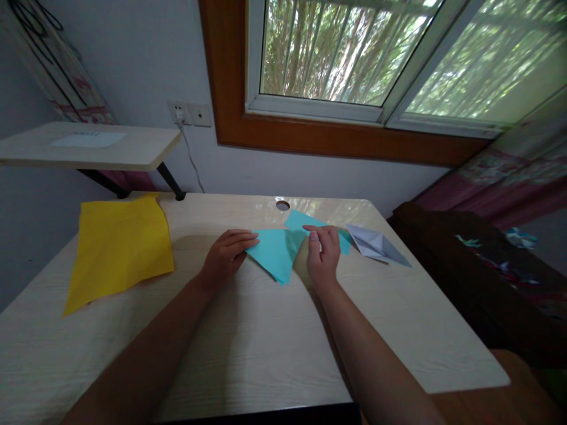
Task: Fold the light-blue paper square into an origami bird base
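A folded turquoise paper lies on the table with a pointed corner toward me. Its layers show slightly apart at the lower tip. My left hand is closed on its left corner, fingers on top and thumb low at the edge. At the upper right corner is my right hand, index finger reaching left, thumb beside it and the other fingers curled. Whether it pinches the paper is hidden. Behind that hand lies a second turquoise piece, partly covered by it. A folded pale grey-white paper rests just to the right.
A yellow sheet with curled edges lies at the table's left. A raised shelf on black legs stands behind it. The table has a round cable hole at the back, below the window. Dark furniture stands right.
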The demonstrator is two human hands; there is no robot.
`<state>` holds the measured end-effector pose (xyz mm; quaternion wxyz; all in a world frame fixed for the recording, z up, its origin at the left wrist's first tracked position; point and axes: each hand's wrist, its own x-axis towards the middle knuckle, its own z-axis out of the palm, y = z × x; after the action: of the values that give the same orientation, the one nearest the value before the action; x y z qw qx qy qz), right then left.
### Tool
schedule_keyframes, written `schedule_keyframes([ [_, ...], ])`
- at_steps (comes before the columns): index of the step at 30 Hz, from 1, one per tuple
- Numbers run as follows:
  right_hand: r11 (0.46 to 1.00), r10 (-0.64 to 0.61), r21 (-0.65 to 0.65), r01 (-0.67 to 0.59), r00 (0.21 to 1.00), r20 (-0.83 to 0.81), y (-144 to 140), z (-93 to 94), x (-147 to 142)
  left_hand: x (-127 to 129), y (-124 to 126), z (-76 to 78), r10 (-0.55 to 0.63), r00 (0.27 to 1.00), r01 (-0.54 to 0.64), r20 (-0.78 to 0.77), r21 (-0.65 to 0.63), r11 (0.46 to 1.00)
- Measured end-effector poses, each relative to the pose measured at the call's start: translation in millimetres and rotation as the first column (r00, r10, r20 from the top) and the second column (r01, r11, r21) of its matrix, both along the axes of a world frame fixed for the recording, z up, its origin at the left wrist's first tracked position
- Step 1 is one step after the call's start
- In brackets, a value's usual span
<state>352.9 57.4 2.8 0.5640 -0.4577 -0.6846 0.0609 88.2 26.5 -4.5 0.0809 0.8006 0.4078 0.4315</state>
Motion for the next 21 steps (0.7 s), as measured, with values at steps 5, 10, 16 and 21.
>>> schedule_keyframes([
  [5,0.966,0.117,-0.234,-0.114,0.993,0.001,9.8,-10.3,-3.6,-0.3,-0.9,-0.5,0.044,0.994,-0.043,-0.104,0.01,0.999],
  [10,0.957,0.14,-0.263,-0.122,0.989,0.05,19.7,-17.7,-4.0,-1.9,2.7,-4.3,0.057,0.983,-0.059,-0.174,-0.005,0.998],
  [16,0.942,0.192,-0.296,-0.16,0.978,0.082,22.1,-22.1,-2.0,-1.2,1.9,-8.7,0.084,0.95,-0.117,-0.3,-0.093,0.989],
  [21,0.88,0.435,-0.26,-0.396,0.894,0.109,11.9,-10.9,-2.2,-9.1,3.9,-8.6,0.146,0.925,-0.202,-0.351,-0.129,0.971],
])
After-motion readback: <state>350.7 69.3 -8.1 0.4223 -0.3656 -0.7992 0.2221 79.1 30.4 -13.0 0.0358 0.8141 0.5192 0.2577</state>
